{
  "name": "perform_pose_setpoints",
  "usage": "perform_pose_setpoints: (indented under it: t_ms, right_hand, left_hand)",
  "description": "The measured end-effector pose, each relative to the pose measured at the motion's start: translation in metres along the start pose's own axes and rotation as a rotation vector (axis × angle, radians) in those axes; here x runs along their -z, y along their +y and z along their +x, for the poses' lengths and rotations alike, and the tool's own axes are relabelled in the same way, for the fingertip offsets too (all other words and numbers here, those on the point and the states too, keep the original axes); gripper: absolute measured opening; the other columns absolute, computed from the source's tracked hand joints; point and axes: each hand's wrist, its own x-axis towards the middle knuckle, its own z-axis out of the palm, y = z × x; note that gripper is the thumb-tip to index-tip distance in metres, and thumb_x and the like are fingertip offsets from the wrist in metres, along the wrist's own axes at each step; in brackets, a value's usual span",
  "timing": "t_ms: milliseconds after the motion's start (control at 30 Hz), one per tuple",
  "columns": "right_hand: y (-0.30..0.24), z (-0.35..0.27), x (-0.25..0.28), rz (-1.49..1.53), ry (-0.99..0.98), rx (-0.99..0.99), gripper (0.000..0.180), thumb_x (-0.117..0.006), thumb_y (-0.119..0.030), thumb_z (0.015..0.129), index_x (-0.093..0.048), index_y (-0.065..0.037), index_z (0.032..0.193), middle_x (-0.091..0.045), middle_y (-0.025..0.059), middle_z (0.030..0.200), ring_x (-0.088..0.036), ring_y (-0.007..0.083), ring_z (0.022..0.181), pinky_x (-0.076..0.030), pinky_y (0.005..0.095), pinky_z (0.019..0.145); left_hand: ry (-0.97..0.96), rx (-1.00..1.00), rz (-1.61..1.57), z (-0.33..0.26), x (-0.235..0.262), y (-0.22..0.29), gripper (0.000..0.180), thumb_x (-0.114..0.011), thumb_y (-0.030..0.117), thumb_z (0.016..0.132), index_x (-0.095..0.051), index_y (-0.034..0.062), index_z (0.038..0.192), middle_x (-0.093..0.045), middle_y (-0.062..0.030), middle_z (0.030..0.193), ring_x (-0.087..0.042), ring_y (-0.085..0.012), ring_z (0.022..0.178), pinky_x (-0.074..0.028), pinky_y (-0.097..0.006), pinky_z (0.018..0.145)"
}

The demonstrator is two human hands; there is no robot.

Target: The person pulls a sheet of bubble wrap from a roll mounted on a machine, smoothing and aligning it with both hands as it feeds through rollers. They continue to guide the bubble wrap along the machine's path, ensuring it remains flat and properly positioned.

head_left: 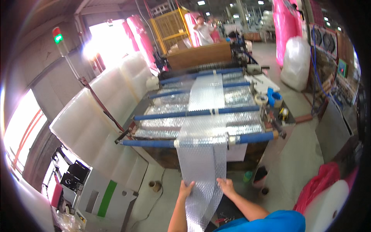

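One long strip of clear bubble wrap (203,162) hangs over the front of the machine toward the person, the left hand (187,189) clamped on its left edge and the right hand (226,186) pinching its right edge. Behind it I count four blue rollers (148,143) across the machine and one white sheet (236,153), any print too small to read. Farther out are one cream tape roll (261,100), one green-lit signal lamp (58,38) and one co-worker (203,35).
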Motion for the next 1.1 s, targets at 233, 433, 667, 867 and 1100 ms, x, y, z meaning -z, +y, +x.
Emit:
perform_pose_setpoints:
  t_ms: [233,433,667,867,1100]
  right_hand:
    - [0.004,-0.002,-0.003,0.085,0.016,-0.097,0.035,-0.059,-0.033,0.077,-0.057,-0.002,0.062,-0.053,0.0008,0.054,-0.048,0.0070,0.049,-0.038,0.0232,0.046]
    - [-0.034,0.045,0.000,0.028,0.032,0.086,0.031,-0.059,-0.030,0.076,-0.058,0.000,0.069,-0.054,0.0025,0.057,-0.049,0.0074,0.051,-0.040,0.0236,0.047]
    - [-0.076,0.086,0.000,0.034,0.115,0.223,0.034,-0.058,-0.033,0.076,-0.059,0.001,0.074,-0.056,0.0063,0.060,-0.052,0.0129,0.053,-0.041,0.0275,0.052]
    - [-0.091,0.059,-0.013,0.040,0.209,0.143,0.034,-0.061,-0.033,0.073,-0.060,0.001,0.078,-0.061,0.0118,0.068,-0.058,0.0194,0.063,-0.044,0.0297,0.060]
    - [-0.032,0.008,-0.020,-0.081,0.147,0.074,0.034,-0.062,-0.031,0.073,-0.060,0.002,0.074,-0.059,0.0071,0.061,-0.054,0.0124,0.056,-0.043,0.0268,0.053]
  left_hand:
    - [-0.032,-0.222,-0.039,0.010,-0.012,-0.026,0.052,-0.061,0.024,0.075,-0.038,-0.0028,0.113,-0.048,-0.0166,0.109,-0.046,-0.0262,0.103,-0.035,-0.035,0.089]
    - [0.046,-0.280,-0.138,0.059,-0.006,0.000,0.054,-0.062,0.026,0.075,-0.038,-0.0029,0.113,-0.049,-0.0158,0.108,-0.047,-0.0261,0.101,-0.035,-0.035,0.088]
    - [0.173,-0.306,-0.124,0.072,0.013,0.096,0.050,-0.064,0.031,0.074,-0.043,-0.0011,0.106,-0.053,-0.0134,0.100,-0.050,-0.0224,0.092,-0.038,-0.032,0.081]
    - [0.244,-0.256,-0.040,0.071,0.032,0.139,0.056,-0.068,0.037,0.068,-0.046,-0.0012,0.101,-0.054,-0.0133,0.099,-0.051,-0.0215,0.091,-0.039,-0.031,0.079]
    - [0.192,-0.016,0.131,0.022,0.024,0.096,0.076,-0.066,0.050,0.063,-0.044,-0.0063,0.109,-0.051,-0.0203,0.106,-0.050,-0.0289,0.099,-0.039,-0.034,0.083]
